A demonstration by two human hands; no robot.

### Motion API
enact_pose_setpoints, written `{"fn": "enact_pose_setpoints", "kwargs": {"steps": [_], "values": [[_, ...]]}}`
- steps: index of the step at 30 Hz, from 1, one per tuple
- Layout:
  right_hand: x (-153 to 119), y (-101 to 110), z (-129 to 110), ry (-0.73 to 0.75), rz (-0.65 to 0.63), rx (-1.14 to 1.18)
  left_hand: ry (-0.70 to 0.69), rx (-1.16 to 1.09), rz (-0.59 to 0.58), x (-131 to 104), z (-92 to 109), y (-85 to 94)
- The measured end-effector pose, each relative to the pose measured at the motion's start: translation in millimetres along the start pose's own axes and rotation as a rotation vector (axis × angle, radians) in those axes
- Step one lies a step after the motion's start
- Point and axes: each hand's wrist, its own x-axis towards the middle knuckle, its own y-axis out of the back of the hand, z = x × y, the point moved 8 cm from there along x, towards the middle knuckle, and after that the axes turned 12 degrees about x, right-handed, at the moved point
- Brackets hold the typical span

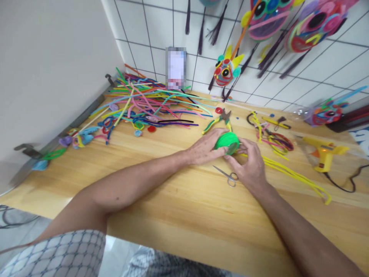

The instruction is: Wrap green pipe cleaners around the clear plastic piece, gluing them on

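A green round object point(229, 141), ridged on its outside, is held between both hands above the wooden table. My left hand point(205, 148) grips its left side, with the thumb along the lower edge. On the right side, my right hand point(250, 158) closes around it with curved fingers and thumb. Small silver scissors point(229, 177) lie just below the hands. Pliers point(222, 119) with green and yellow handles rest just beyond the green object. Yellow pipe cleaners point(294, 171) extend to the right from beside my right hand.
Many coloured pipe cleaners point(144, 100) are heaped at the back left. A yellow glue gun point(325, 152) with a black cord sits at the right. Wire scraps point(273, 138) lie nearer the middle. A phone point(176, 68) and colourful masks point(226, 71) are at the tiled wall.
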Motion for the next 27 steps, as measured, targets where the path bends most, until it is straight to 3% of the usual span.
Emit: {"fn": "enact_pose_setpoints", "kwargs": {"steps": [15, 27], "values": [[-0.2, -3.7, 2.7, -0.063, -0.052, 0.011, -0.011, 0.007, -0.046, -2.6, 10.0, 10.2], [-0.6, -8.2, 5.2, -0.087, -0.095, 0.034, 0.015, 0.016, -0.074, -2.9, 1.9, 9.9]]}}
